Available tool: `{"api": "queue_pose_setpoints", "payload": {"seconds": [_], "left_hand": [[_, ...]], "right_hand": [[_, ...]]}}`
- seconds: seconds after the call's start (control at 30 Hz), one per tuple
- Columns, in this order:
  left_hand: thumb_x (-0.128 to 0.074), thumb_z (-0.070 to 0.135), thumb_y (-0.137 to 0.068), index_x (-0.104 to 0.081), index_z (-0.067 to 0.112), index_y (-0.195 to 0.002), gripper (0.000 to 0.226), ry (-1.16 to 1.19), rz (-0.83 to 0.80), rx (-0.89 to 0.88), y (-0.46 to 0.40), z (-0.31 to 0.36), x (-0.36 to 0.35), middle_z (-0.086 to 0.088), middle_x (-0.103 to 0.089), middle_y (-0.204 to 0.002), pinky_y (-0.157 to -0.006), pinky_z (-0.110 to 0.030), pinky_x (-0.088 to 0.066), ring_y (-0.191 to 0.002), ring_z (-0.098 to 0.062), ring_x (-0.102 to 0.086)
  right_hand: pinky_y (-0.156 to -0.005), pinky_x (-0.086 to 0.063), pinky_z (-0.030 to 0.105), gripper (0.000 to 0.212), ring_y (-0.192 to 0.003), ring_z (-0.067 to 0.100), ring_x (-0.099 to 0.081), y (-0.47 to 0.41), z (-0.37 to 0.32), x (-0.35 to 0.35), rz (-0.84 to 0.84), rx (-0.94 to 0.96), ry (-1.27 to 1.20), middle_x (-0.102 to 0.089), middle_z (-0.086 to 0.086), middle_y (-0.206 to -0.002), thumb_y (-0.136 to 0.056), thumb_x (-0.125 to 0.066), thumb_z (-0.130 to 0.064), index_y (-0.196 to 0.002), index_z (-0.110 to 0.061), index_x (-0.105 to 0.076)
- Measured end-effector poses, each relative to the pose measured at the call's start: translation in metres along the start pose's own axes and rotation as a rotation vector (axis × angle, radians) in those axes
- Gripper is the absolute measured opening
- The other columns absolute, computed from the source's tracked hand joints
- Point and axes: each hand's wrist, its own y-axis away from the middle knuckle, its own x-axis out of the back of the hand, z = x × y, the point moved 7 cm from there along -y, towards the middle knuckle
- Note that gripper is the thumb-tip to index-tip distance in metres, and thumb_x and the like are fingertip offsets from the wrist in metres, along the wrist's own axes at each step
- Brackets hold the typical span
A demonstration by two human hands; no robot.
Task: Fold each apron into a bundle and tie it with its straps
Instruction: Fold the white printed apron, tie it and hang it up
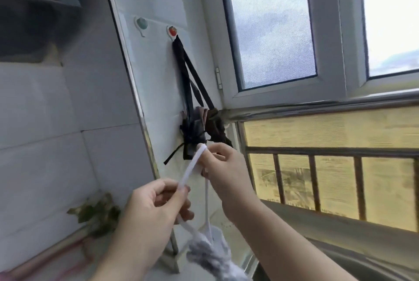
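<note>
Two hands are raised in front of a white tiled wall [158, 81], and a white strap [192, 165] is stretched between them; the left hand [156, 203] is curled around the lower part of the strap, which is pinched between its thumb and forefinger; the right hand [224, 167] is held higher and a little apart from the left, and the upper end of the strap is looped over its raised fingertip, while its other fingers are bent. From both hands the strap is led down to a light grey-and-white apron bundle [208, 255], which is seen hanging below the hands at the bottom edge of the view; how tightly it is folded cannot be told, because it is blurred. A second apron, a dark apron bundle [195, 129], is already tied with its thin dark straps [188, 76]; it is hung by them from a wall hook with a red fruit picture [172, 31], just above and behind the right hand. A second hook [141, 24], green-grey, is fixed beside the first one and nothing is hung on it. A window with white frames [326, 31] is seen to the right; a dark metal railing [317, 156] is placed below it; some leafy greens [97, 210] are laid at the lower left, near the wall.
</note>
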Motion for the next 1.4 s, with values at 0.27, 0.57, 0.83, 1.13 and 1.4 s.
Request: {"api": "queue_pose_setpoints", "payload": {"seconds": [0.27, 0.57, 0.83, 1.13, 1.4], "left_hand": [[-0.064, 0.011, -0.101, -0.061, 0.043, -0.108, 0.033, -0.157, -0.054, -0.135, -0.082, -0.004, -0.091, 0.003, -0.077, -0.082, -0.073, -0.038, -0.062, -0.068, -0.015, -0.076], [-0.046, -0.004, -0.089, -0.071, 0.008, -0.093, 0.027, -0.364, -0.225, 0.187, -0.192, -0.060, -0.146, -0.006, -0.077, -0.070, -0.077, -0.040, -0.065, -0.076, -0.026, -0.078], [-0.057, 0.007, -0.086, -0.046, 0.037, -0.136, 0.059, -0.326, -0.197, 0.247, -0.224, -0.099, -0.135, -0.008, -0.071, -0.104, -0.064, -0.035, -0.059, -0.089, -0.023, -0.078], [-0.065, 0.013, -0.091, -0.037, 0.025, -0.158, 0.073, -0.392, -0.259, 0.207, -0.219, -0.106, -0.154, 0.007, -0.049, -0.145, -0.091, -0.030, -0.054, -0.114, -0.012, -0.059], [-0.066, 0.019, -0.087, -0.042, 0.026, -0.103, 0.030, -0.445, 0.226, 0.055, -0.204, -0.082, -0.090, 0.003, -0.065, -0.095, -0.077, -0.044, -0.059, -0.085, -0.024, -0.066]], "right_hand": [[-0.078, -0.062, 0.038, 0.013, -0.086, 0.016, -0.075, -0.115, 0.036, 0.057, 0.137, 0.066, 0.043, -0.078, -0.005, -0.087, -0.095, -0.071, -0.038, -0.090, -0.027, -0.076], [-0.059, -0.041, 0.030, 0.048, -0.060, 0.018, -0.051, -0.206, 0.094, 0.011, -0.054, -0.059, 0.206, -0.062, -0.001, -0.055, -0.095, -0.052, -0.031, -0.049, -0.018, -0.058], [-0.085, -0.054, 0.040, 0.041, -0.090, 0.023, -0.066, -0.231, 0.130, 0.012, -0.111, -0.016, 0.371, -0.072, 0.001, -0.092, -0.102, -0.042, -0.039, -0.101, -0.018, -0.077], [-0.080, -0.053, 0.040, 0.033, -0.101, 0.028, -0.073, -0.236, 0.134, 0.038, -0.044, -0.065, 0.123, -0.075, 0.003, -0.110, -0.103, -0.047, -0.037, -0.108, -0.018, -0.074], [-0.077, -0.055, 0.042, 0.033, -0.084, 0.029, -0.077, -0.208, 0.127, 0.031, -0.090, -0.063, 0.013, -0.080, 0.006, -0.093, -0.106, -0.044, -0.032, -0.109, -0.018, -0.074]]}}
